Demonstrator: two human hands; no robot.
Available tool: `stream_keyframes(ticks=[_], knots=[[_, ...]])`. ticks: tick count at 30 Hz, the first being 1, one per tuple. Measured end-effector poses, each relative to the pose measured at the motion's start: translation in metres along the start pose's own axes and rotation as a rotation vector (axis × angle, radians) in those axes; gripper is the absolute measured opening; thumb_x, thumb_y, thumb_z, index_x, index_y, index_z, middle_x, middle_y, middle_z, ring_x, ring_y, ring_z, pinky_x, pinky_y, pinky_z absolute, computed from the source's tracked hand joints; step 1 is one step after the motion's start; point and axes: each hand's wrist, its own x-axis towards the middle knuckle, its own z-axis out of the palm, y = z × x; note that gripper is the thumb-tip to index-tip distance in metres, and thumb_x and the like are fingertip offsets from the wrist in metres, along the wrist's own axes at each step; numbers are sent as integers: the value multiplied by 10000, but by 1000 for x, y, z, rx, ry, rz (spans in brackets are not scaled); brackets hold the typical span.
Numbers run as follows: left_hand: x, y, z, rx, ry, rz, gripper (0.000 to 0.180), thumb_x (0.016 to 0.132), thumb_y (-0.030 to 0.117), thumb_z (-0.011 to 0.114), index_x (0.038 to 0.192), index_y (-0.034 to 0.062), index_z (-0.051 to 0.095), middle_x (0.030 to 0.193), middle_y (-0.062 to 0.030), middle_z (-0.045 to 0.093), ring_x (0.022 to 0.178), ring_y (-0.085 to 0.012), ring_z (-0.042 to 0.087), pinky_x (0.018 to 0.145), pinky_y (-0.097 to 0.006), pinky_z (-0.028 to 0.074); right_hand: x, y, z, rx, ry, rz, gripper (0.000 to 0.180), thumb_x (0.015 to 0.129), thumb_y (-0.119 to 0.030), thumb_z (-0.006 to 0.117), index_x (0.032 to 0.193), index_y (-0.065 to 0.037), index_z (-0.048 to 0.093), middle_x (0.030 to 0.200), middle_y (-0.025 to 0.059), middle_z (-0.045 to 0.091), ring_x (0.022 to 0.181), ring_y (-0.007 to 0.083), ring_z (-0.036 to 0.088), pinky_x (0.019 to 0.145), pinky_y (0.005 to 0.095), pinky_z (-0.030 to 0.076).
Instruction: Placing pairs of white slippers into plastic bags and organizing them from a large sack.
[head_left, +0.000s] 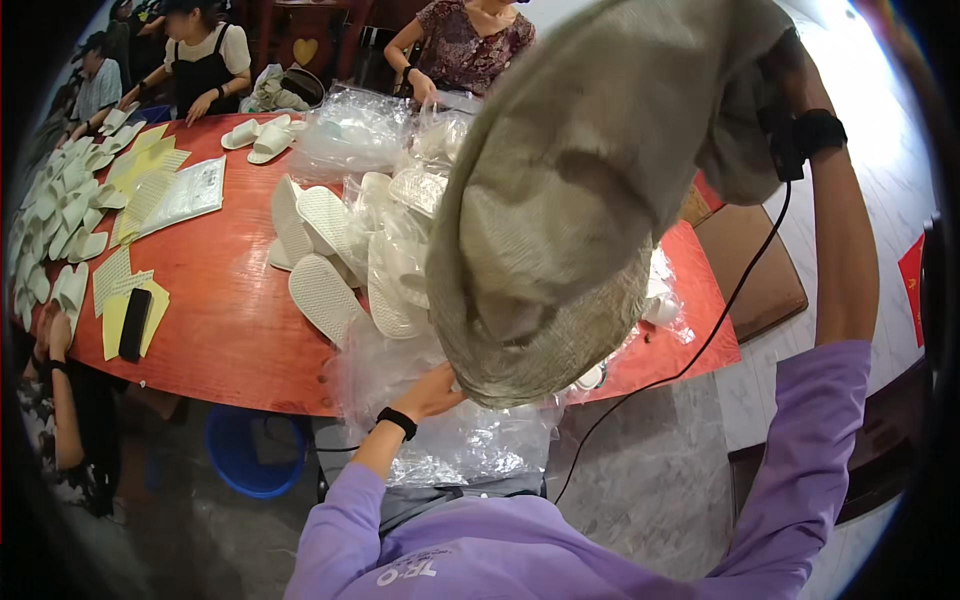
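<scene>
A large olive-green cloth bucket hat [560, 200] hangs close in front of me and covers much of the table's right half. My right hand [793, 85] is raised at the upper right, closed on the hat's cloth, with some fingers hidden behind it. My left hand [430, 393] is low over the table's near edge, beside clear plastic bags [390, 370]. The hat's brim covers its fingertips, so I cannot tell what they grip. White slippers [325, 298] with textured soles lie in a heap beyond my left hand, some inside clear bags.
The red table [220, 300] carries many more white slippers [70, 200] at the left, yellow sheets [150, 310] and a black case [134, 325]. A blue bin [255, 450] stands below its edge. Co-workers sit around it. A black cable [740, 285] runs from my right wrist.
</scene>
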Motion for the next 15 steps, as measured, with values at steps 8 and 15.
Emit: stream_keyframes(ticks=[8,15], knots=[[-41,-12,5,80,63,13,682,870,529,536,1292,-5,487,1335,-225,464,1232,-363,428,1038,-422,338,101,116,-151,4,-28,147,615,776,-218,659,1287,8,402,1348,174,426,1254,319,386,1026,434,333],[-11,-22,28,460,163,174,709,830,489,587,1346,33,421,1318,-204,473,1206,-393,425,1021,-485,333,-58,227,-132,-9,-31,425,715,739,-229,695,1315,28,358,1361,196,403,1274,335,361,1050,437,304]])
